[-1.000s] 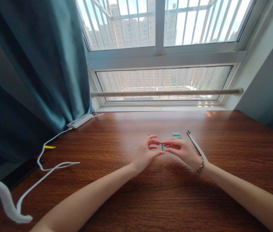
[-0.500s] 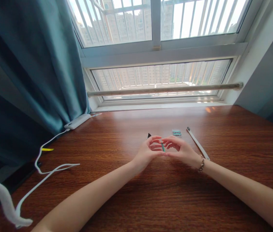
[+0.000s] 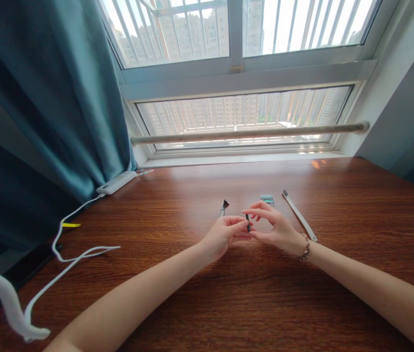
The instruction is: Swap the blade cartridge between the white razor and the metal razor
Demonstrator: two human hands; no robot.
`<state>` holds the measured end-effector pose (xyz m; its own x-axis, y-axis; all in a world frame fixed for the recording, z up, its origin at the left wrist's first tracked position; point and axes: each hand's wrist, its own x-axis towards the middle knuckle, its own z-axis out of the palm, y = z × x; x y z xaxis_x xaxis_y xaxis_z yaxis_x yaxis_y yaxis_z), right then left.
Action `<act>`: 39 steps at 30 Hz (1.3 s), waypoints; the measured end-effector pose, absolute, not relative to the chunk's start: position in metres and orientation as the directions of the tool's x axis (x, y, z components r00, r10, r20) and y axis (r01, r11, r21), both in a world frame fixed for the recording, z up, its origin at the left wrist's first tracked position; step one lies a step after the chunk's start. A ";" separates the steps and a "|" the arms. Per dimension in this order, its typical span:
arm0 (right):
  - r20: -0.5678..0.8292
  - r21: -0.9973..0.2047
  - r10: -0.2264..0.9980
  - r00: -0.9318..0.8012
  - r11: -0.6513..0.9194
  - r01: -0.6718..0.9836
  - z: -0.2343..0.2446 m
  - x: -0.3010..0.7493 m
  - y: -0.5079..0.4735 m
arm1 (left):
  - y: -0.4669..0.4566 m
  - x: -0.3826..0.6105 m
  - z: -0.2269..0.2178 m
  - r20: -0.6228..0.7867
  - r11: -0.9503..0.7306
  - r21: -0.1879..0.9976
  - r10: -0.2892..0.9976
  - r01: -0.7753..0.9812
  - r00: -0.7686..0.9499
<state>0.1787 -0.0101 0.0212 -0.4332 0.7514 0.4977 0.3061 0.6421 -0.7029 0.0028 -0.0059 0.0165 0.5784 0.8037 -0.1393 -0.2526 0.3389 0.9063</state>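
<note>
Wooden table (image 3: 207,303) is carrying little. Dark-tipped tool (image 3: 223,207), small teal pack (image 3: 267,199) and white strip (image 3: 299,215) are lying ahead of me, mid-table. White power bank (image 3: 116,182) is sitting far left, its cable (image 3: 78,252) trailing toward my edge.

Bright daylight from the window (image 3: 236,73), glare on the table (image 3: 316,164), wide-angle bending at the edges.

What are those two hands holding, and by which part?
A thin dark piece, pinched apparently by its lower end between fingertips of the left hand and the right hand.
</note>
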 end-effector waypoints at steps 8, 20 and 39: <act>0.490 -0.749 0.784 -0.381 0.602 0.275 0.018 0.178 -0.010 | -0.005 0.001 0.020 -0.135 0.330 0.906 0.819 -0.266 0.558; 0.557 -0.639 0.769 -0.313 0.638 0.430 0.015 0.176 -0.012 | -0.003 0.000 0.017 -0.156 0.382 0.884 0.783 -0.268 0.602; 0.357 -0.870 0.929 -0.095 0.368 0.328 0.007 0.179 -0.004 | 0.050 -0.032 0.010 0.240 -0.197 0.694 0.970 0.692 0.035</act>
